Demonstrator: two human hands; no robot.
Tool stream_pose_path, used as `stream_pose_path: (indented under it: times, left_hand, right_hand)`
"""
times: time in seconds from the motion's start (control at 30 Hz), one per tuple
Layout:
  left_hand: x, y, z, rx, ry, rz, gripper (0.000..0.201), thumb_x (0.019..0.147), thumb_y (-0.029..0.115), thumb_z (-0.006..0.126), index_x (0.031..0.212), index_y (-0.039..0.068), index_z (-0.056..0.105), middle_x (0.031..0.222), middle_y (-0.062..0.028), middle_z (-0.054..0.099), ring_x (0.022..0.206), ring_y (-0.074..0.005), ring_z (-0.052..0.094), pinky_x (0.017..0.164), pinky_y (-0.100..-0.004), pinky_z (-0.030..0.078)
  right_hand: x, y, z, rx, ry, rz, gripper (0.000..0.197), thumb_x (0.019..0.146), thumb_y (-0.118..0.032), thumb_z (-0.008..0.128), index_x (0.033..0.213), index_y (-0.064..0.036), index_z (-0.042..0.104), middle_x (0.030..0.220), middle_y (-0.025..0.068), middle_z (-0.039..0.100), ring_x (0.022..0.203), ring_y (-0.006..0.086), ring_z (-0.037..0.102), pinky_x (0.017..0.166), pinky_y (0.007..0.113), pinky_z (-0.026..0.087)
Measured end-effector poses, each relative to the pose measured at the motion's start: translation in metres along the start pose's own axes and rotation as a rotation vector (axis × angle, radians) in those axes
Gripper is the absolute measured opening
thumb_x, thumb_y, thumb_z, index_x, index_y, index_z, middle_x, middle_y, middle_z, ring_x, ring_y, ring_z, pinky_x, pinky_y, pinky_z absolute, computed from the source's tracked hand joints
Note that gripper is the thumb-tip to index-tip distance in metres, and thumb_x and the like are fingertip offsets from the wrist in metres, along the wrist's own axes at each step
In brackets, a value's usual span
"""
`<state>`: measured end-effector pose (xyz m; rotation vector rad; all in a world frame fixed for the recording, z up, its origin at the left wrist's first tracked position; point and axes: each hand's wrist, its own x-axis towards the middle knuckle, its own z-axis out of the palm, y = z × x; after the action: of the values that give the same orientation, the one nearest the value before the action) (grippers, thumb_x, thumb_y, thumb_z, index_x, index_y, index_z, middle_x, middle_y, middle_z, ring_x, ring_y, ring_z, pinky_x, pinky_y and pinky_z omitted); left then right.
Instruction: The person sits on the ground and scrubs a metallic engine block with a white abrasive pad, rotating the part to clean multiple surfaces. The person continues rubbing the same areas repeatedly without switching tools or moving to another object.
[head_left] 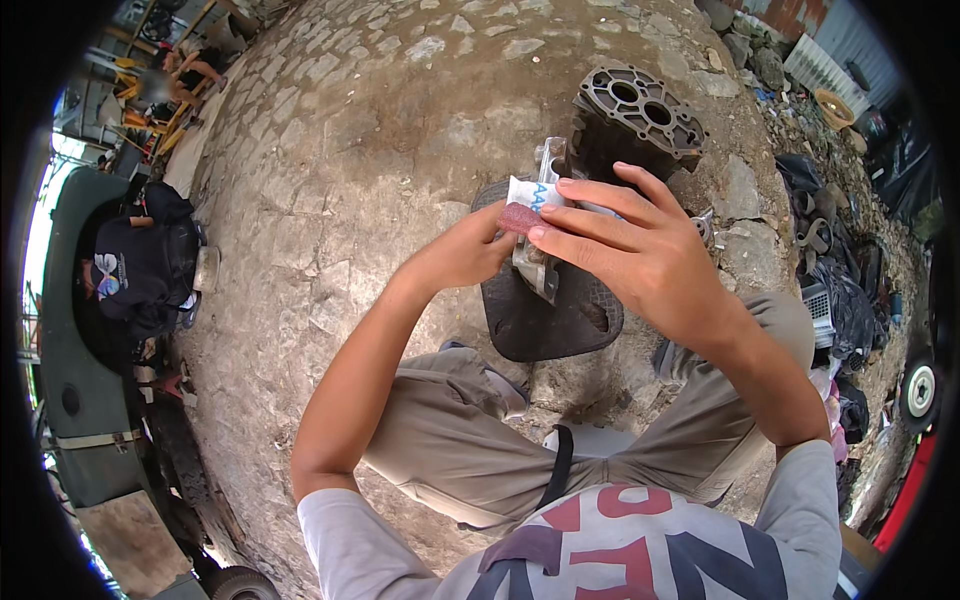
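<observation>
A piece of sandpaper point(521, 218), reddish-brown on its grit side and white with blue print on its back, is folded between my two hands. My left hand point(468, 247) pinches its left edge, with the fingertips partly hidden beneath. From the right, my right hand point(645, 250) reaches over the sheet, fingers long and pressed onto it; its thumb is out of sight. Under the hands, a silver cast-metal part point(537, 270) stands over a black rubber mat point(545, 325). Whether my left fingers also touch the metal is hidden.
A cast-metal housing point(640, 115) with round bores stands just beyond the mat. Black bags and scrap point(840, 300) line the right side. At far left a person in dark clothes point(145, 250) bends at a green vehicle point(95, 390); another person point(190, 75) sits farther back. Stone paving point(330, 200) surrounds me.
</observation>
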<state>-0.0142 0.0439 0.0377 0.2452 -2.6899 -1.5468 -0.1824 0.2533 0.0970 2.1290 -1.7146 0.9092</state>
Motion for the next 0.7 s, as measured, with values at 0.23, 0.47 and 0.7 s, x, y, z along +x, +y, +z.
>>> stream_pose_path:
  times: [0.23,0.47,0.7]
  left_hand:
    - [0.000,0.004,-0.002,0.014,-0.010,-0.139,0.039,0.106,0.006,0.054,0.145,0.003,0.055,0.131,-0.0178,0.069,0.120,-0.0237,0.066,0.101,-0.0377,0.052]
    - [0.002,0.026,-0.016,-0.018,0.344,-0.064,0.031,0.106,0.014,0.062,0.134,0.000,0.066,0.131,-0.0157,0.070,0.121,-0.0208,0.067,0.099,-0.0358,0.053]
    - [-0.005,0.064,-0.027,0.151,0.456,0.275,0.026,0.097,0.013,0.076,0.122,0.006,0.073,0.124,-0.0095,0.071,0.117,-0.0224,0.067,0.101,-0.0362,0.052]
  right_hand:
    - [0.004,0.008,-0.006,0.033,-0.023,0.011,0.040,0.088,-0.012,0.071,0.126,-0.0209,0.077,0.124,-0.0017,0.076,0.129,0.0216,0.063,0.111,0.046,0.046]
    - [0.001,0.029,-0.004,0.038,0.009,0.047,0.045,0.088,-0.015,0.077,0.132,-0.0257,0.075,0.128,-0.0010,0.074,0.126,0.0228,0.065,0.111,0.047,0.046]
    - [0.000,0.028,-0.004,0.070,-0.019,0.038,0.051,0.086,-0.016,0.081,0.135,-0.0271,0.072,0.133,-0.0004,0.070,0.131,0.0225,0.061,0.113,0.046,0.043]
